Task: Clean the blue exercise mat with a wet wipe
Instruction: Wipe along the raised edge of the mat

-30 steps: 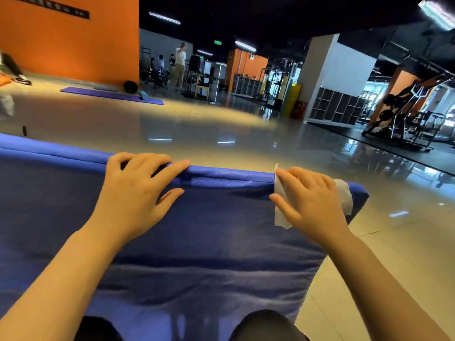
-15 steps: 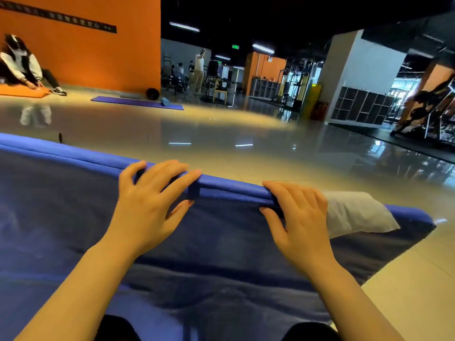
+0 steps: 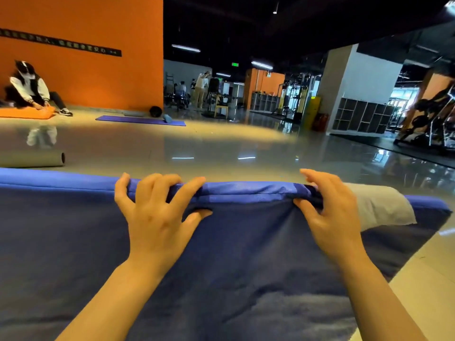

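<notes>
Mat: the padded blue fabric exercise mat [image 3: 234, 254] is spread on the glossy floor [image 3: 221, 148], long axis running left to right.
Left hand [image 3: 157, 212]: far edge is gripped.
Right hand [image 3: 327, 212]: far edge is pinched.
Wipe: the white wet wipe [image 3: 379, 207] is draped over that edge, beside the right hand.

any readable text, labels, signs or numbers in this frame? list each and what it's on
Nothing can be read.
Black strip on the orange wall: light characters, too blurred to read.
Green lit sign hanging from the ceiling: text too small to read.
Yellow cabinet by the white pillar: markings not legible.
Blue exercise mat and wet wipe: no print visible.
</notes>
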A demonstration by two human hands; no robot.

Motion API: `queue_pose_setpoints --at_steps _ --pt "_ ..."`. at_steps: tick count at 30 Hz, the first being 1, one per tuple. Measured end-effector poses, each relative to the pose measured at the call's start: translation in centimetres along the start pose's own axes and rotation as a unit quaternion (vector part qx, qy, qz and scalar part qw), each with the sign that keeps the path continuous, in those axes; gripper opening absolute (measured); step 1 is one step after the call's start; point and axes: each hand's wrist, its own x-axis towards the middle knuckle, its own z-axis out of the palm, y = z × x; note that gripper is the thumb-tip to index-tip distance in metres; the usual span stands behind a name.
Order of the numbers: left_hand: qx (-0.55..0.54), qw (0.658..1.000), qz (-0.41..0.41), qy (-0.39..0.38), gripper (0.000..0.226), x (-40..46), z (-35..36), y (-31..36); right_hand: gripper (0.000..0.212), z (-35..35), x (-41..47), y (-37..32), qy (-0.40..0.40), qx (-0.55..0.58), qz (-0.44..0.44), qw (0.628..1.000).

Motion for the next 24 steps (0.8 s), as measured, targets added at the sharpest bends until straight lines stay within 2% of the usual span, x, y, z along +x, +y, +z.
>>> queue_pose_setpoints --at_steps 3,5,8,11,13,15,19,22,24 --pt "0.001 1.0 0.02 -0.02 0.04 -1.1 1.8 1.7 0.067 -1.1 -1.0 3.0 -0.05 0.019 0.052 0.997" --pt "0.008 1.0 0.017 -0.024 0.041 -1.0 2.3 1.2 0.062 -2.0 -1.0 4.6 -0.064 0.003 0.068 0.996" --pt "0.011 1.0 0.016 -0.016 0.039 -0.8 2.4 0.9 0.035 -2.7 -0.9 6.3 -0.067 -0.026 0.071 0.995" --pt "0.008 1.0 0.011 -0.01 0.038 -1.1 2.1 1.4 0.041 -1.3 -0.9 6.1 -0.051 -0.058 0.075 0.994" --pt "0.007 1.0 0.016 -0.014 0.038 -1.3 1.9 1.4 0.045 0.4 -0.7 3.9 -0.047 -0.032 0.072 0.996" --pt "0.007 1.0 0.014 -0.017 0.038 -1.3 1.5 1.5 0.041 2.2 -0.8 0.0 -0.046 -0.001 0.029 0.999" --pt "0.01 0.999 0.031 -0.034 0.038 -1.1 0.3 1.6 0.041 5.5 -2.0 -7.6 -0.084 0.029 -0.121 0.989" --pt "0.024 0.995 0.071 -0.072 0.046 -0.6 -0.9 -0.4 0.047 5.1 -1.7 -7.4 -0.096 -0.015 -0.154 0.983" --pt "0.056 0.991 0.061 -0.103 0.057 -0.5 -1.9 -2.3 0.051 3.6 -1.4 -4.7 -0.081 -0.062 -0.124 0.987"
